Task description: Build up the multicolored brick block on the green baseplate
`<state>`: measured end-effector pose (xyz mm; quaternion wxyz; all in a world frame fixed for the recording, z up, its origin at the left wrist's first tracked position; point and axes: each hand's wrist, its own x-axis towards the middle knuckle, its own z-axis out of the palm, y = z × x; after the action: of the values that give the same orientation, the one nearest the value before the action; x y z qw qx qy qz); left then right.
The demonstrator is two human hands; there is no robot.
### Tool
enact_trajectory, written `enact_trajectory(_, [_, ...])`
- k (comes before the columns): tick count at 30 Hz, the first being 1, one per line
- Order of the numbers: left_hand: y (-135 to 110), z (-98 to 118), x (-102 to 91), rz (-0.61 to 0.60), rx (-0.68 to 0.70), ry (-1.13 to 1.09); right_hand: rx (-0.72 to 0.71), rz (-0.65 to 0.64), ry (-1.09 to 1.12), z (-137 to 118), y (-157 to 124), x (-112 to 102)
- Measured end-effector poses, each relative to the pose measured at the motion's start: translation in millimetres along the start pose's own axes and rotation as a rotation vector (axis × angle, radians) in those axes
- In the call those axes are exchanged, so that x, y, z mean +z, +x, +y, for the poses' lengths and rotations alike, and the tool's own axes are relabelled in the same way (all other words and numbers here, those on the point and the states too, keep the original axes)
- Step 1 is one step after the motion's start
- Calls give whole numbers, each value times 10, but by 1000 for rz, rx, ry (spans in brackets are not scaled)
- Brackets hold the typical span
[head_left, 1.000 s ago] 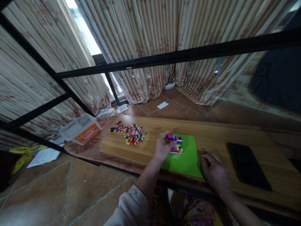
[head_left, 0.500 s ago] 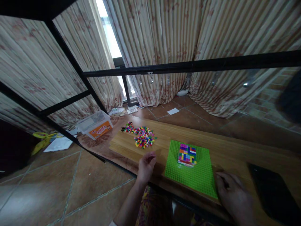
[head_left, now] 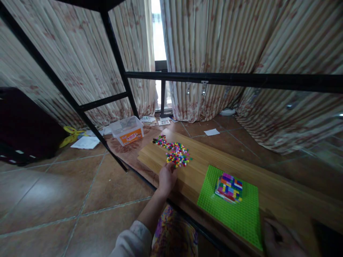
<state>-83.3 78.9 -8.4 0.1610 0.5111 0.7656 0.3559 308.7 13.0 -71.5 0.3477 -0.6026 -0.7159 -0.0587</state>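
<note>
My left hand (head_left: 167, 177) is at the near edge of a pile of small, many-coloured toy bricks (head_left: 179, 154) on the wooden board. Its fingers are curled together, and whatever lies between the tips is too small to make out. A green studded baseplate (head_left: 230, 218) lies to the right, bearing a low square block of multicoloured bricks (head_left: 229, 187). Beside the plate's right edge rests my right hand (head_left: 281, 238), blurred and partly cut off. Its fingers are bent inward, and their contents are hidden.
A clear plastic box (head_left: 128, 130) with an orange label stands beyond the board's left end. Black metal bars (head_left: 230, 78) cross in front of the curtains. A dark flat object (head_left: 328, 233) lies at far right. A dark suitcase (head_left: 26, 125) stands at left.
My left hand has moved forward to the brick pile. The view has swung left, shifting the scene rightward. My right hand remains beside the baseplate.
</note>
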Motion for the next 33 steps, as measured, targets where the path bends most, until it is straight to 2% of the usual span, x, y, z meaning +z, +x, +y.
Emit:
enact_trajectory(7, [66, 88, 109, -33, -1, 200, -21, -3, 11, -2, 32, -42])
enact_trajectory(11, [107, 81, 110, -70, 33, 237, 27, 56, -16, -49, -7, 5])
enact_trajectory(22, [37, -8, 76, -77, 116, 193, 69, 65, -31, -158, 30, -15])
enact_trajectory(33, [151, -11, 43, -128, 134, 129, 58, 46, -93, -141, 29, -18])
